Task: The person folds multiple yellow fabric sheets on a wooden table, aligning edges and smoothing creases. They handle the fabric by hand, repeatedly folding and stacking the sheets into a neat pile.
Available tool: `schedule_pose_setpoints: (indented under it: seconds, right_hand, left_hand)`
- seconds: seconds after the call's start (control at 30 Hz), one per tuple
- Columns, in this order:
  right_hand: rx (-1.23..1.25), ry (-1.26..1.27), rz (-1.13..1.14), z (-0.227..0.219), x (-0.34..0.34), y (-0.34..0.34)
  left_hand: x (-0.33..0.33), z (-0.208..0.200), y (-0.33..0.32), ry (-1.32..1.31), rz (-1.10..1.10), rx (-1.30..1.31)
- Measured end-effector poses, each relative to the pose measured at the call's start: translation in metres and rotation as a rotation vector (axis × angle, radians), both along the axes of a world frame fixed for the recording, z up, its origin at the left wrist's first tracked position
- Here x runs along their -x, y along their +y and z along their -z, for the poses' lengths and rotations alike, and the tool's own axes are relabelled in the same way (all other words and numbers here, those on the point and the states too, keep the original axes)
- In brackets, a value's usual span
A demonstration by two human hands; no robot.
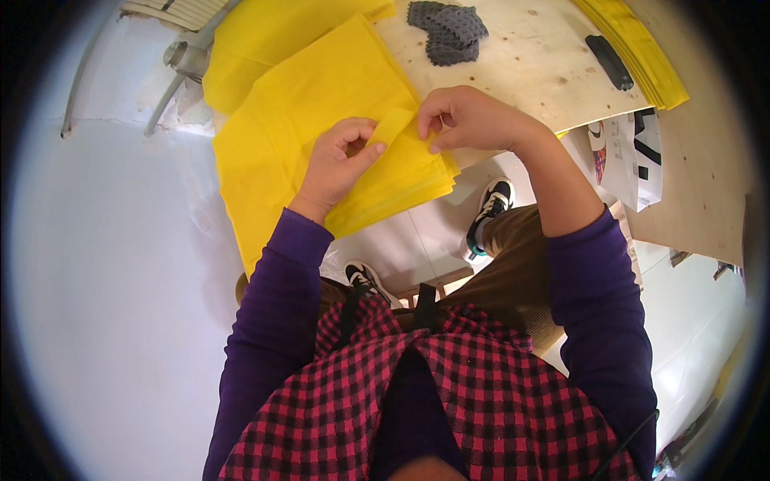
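A stack of bright yellow fabric sheets point(281, 120) lies over the near left part of the wooden table and hangs past its edge. My left hand point(341, 160) is closed on a narrow yellow strip point(395, 126), with the thumb on top and the fingers curled. The strip's far end reaches toward my right hand point(465, 120). That hand is bent in a pinch at the right border of the yellow sheets, its thumb and fingertips close together. What sits between those fingertips is too small to make out.
On the wooden table point(529, 48) lie a crumpled grey textured cloth point(449, 32), a dark oblong object point(609, 62) and more folded yellow fabric point(642, 56). A white printed bag point(634, 160) hangs below the right edge. A white wall point(120, 280) stands at my left.
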State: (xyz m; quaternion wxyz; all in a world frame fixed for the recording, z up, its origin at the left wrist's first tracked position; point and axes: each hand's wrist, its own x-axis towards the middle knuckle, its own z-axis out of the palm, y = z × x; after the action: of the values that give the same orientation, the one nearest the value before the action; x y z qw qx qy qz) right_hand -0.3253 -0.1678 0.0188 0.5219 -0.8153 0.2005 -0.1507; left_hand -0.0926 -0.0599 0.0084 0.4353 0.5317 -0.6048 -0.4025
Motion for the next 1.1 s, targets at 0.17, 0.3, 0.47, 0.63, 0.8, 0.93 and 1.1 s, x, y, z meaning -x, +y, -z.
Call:
schedule_pose_setpoints:
  seconds: [0.17,0.3,0.47,0.63,0.8,0.93,1.1]
  right_hand:
    - [-0.036,0.065,0.047,0.002,-0.005,-0.001]
    - [0.045,0.040,0.083,-0.003,-0.006,-0.001]
    - [0.128,0.047,0.098,-0.007,-0.012,-0.002]
    - [0.054,-0.024,0.165,-0.009,-0.014,-0.002]
    - [0.047,0.019,0.151,-0.015,0.002,-0.006]
    - [-0.020,0.058,0.014,-0.012,0.007,-0.006]
    - [0.005,0.070,-0.035,-0.001,-0.004,-0.003]
  left_hand:
    - [0.000,-0.001,0.000,-0.036,0.007,-0.012]
    - [0.001,-0.005,0.000,-0.045,0.031,-0.018]
    - [0.001,-0.009,0.002,-0.092,0.068,0.037]
    - [0.000,-0.004,0.000,-0.084,0.049,0.053]
    - [-0.004,0.000,0.001,-0.023,0.042,0.002]
    - [-0.004,0.000,0.000,-0.023,0.029,-0.018]
    - [-0.007,-0.002,0.001,0.000,0.054,-0.108]
